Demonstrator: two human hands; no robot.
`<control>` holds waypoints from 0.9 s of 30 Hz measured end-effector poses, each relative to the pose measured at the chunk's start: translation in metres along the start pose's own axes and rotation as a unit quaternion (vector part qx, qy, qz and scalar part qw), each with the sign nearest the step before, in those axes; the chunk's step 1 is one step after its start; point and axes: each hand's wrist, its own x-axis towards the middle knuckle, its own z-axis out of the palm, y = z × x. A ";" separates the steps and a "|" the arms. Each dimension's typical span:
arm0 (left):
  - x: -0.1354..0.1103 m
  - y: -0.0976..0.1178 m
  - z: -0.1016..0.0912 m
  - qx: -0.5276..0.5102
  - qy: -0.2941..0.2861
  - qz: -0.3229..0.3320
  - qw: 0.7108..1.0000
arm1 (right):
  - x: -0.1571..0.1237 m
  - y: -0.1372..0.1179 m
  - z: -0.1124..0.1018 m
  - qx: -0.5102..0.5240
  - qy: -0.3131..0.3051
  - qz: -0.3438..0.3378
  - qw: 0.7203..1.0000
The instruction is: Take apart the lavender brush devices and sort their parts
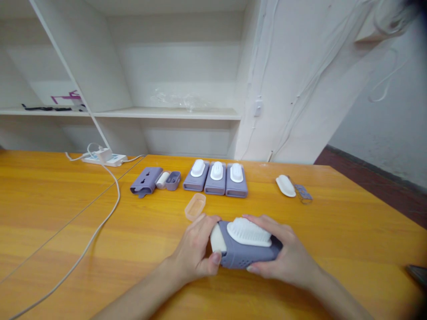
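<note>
Just above the wooden table, both of my hands hold a purple plastic case (pixel 248 256) with perforated holes along its near side. A white bristled brush (pixel 249 232) lies on the case's upper face. At the case's left end a cream-white block (pixel 218 238) shows. My left hand (pixel 199 249) closes round this end, thumb in front and fingers behind. My right hand (pixel 283 250) grips the right end, its thumb low on the near side and its fingers by the brush. Beyond my left hand lies a clear peach-tinted lid (pixel 195 206).
Three similar purple cases (pixel 215 178) topped with white pieces stand in a row. Left of them are a purple sleeve (pixel 147 181), a white roll (pixel 163 179) and a small purple box (pixel 173 180). Rightward lies a white oval piece (pixel 285 186). A cable (pixel 100 231) crosses the table's left side.
</note>
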 end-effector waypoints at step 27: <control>0.018 -0.040 -0.058 0.090 0.059 -0.191 0.976 | -0.001 0.018 -0.006 -0.099 0.033 0.019 0.994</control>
